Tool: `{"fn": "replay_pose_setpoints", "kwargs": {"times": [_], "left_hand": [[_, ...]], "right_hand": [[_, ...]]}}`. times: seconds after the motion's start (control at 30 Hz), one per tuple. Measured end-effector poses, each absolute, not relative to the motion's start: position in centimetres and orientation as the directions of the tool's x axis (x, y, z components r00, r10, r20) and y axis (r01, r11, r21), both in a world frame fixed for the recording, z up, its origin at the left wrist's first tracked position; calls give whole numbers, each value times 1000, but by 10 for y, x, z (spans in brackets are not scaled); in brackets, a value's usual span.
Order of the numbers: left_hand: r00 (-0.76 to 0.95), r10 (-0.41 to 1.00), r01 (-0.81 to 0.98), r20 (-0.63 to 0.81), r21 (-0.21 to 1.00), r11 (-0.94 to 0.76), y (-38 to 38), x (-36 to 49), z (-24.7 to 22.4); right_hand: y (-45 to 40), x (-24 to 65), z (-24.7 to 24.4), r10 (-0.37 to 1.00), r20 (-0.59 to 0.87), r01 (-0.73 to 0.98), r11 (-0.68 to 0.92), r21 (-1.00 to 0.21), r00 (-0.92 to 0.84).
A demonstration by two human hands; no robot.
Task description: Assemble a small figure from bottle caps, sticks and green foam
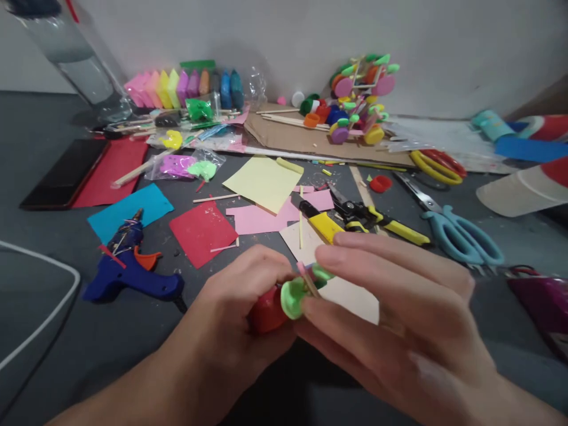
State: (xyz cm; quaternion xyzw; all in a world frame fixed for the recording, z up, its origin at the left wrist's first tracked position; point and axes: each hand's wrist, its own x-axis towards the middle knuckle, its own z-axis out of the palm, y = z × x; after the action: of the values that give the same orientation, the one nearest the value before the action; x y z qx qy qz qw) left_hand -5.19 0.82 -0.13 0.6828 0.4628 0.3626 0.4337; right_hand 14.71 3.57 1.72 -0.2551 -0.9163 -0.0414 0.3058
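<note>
Low in the middle, my left hand (239, 302) is closed around a red bottle cap (268, 310), most of it hidden by the fingers. A small craft piece with light green clay discs (293, 297) and a thin stick (307, 278) sits against the cap. From the other side, my right hand (399, 307) has its fingers around this green piece, touching it at the stick. Whether the piece is fixed to the cap I cannot tell. Just beyond my fingers lies a yellow utility knife (323, 222).
A blue glue gun (137, 275) lies left, light-blue scissors (461, 231) and pliers (377, 219) right. Coloured paper, such as a red square (202, 234), spreads across the middle. Behind stand a water bottle (84, 65), clay blocks (186, 89) and finished wheeled models (344, 87).
</note>
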Motion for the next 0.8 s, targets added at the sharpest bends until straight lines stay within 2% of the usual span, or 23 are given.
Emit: {"fn": "replay_pose_setpoints", "kwargs": {"times": [0.37,0.53,0.67,0.8], "left_hand": [[314,945,305,90,933,-190,4,-49,-4],[318,935,314,158,913,-261,6,-48,-7],[338,930,330,146,907,-263,6,-48,-6],[332,931,314,151,913,-260,4,-49,-4]], "right_hand": [[41,143,13,427,664,481,869,-115,-614],[38,145,10,473,606,520,847,-111,-640],[40,143,12,417,647,489,869,-76,-639],[43,142,14,416,605,465,881,-84,-679]]}}
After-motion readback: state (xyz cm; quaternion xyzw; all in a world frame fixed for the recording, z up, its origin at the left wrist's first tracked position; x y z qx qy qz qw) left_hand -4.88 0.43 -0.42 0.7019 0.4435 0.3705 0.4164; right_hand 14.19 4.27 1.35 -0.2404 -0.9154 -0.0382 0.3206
